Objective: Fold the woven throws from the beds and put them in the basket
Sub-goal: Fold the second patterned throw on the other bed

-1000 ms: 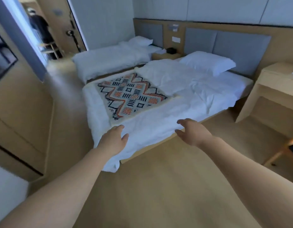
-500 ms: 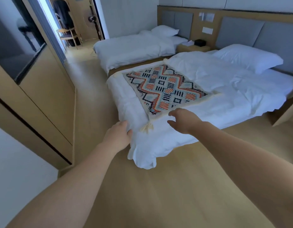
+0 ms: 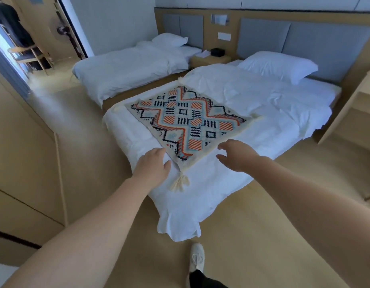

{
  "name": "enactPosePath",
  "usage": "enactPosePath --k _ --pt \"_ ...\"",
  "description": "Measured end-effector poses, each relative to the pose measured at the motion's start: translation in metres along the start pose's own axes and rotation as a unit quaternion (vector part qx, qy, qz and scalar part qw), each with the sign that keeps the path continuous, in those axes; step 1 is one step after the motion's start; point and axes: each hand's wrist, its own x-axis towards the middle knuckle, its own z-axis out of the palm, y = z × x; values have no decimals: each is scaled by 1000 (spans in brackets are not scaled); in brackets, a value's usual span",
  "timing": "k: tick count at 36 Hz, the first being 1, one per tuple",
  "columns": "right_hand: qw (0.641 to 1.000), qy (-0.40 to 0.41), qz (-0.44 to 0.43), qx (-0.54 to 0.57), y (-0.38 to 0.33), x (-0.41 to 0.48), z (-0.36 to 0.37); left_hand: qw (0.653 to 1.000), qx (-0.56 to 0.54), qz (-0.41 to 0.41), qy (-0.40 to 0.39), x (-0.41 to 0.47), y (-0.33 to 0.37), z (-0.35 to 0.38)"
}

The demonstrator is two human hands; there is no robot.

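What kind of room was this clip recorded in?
Most likely a twin hotel room: two matching white-linen beds, the near bed and far bed, share one long padded headboard, with a nightstand between them.

Bare white bedding surrounds the woven throw [image 3: 186,119] on the near bed [image 3: 273,113], leaving every edge open to reach. Open floor [image 3: 252,225] borders the bed's foot corner. A wooden desk [image 3: 354,113] crowds the bed's right side.

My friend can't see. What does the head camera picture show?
Two bare hands, left hand and right hand, reach for a patterned woven throw lying flat on a white bed. Neither holds it yet.
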Motion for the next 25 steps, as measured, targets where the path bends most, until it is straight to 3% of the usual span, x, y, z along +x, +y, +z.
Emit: enactPosePath --k 15,25 --pt "990 -27 104 86 55 239 24 994 35 83 -58 288 -39 32" --pt "975 -63 197 77 105 315 32 975 70 171 -120 426 -17 73"
